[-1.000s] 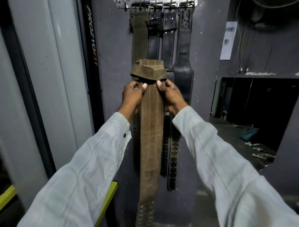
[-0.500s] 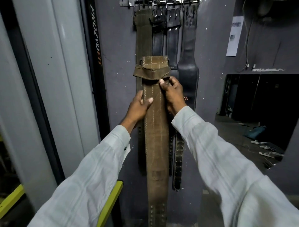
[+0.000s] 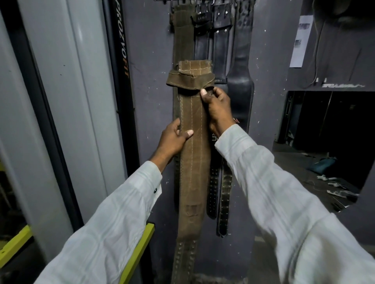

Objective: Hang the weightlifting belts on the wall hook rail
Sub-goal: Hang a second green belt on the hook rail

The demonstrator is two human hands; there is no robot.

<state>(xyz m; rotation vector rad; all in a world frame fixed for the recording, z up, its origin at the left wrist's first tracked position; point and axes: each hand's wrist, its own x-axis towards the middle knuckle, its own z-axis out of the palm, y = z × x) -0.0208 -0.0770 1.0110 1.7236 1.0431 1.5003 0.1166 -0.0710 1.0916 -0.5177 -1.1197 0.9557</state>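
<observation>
Seen from the head camera, a long brown belt [image 3: 192, 162] hangs upright in front of the grey wall [image 3: 154, 101]. The left hand [image 3: 172, 139] grips its left edge, with the thumb across the front. The right hand [image 3: 218, 109] pinches the right edge just under the folded top loop. Black belts [image 3: 220, 46] hang behind it from the hook rail [image 3: 203, 1].

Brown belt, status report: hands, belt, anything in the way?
Hands: left hand grips brown belt at its left edge; right hand pinches it under the folded top. Belt upright, not hung. Hung belts directly behind.
</observation>
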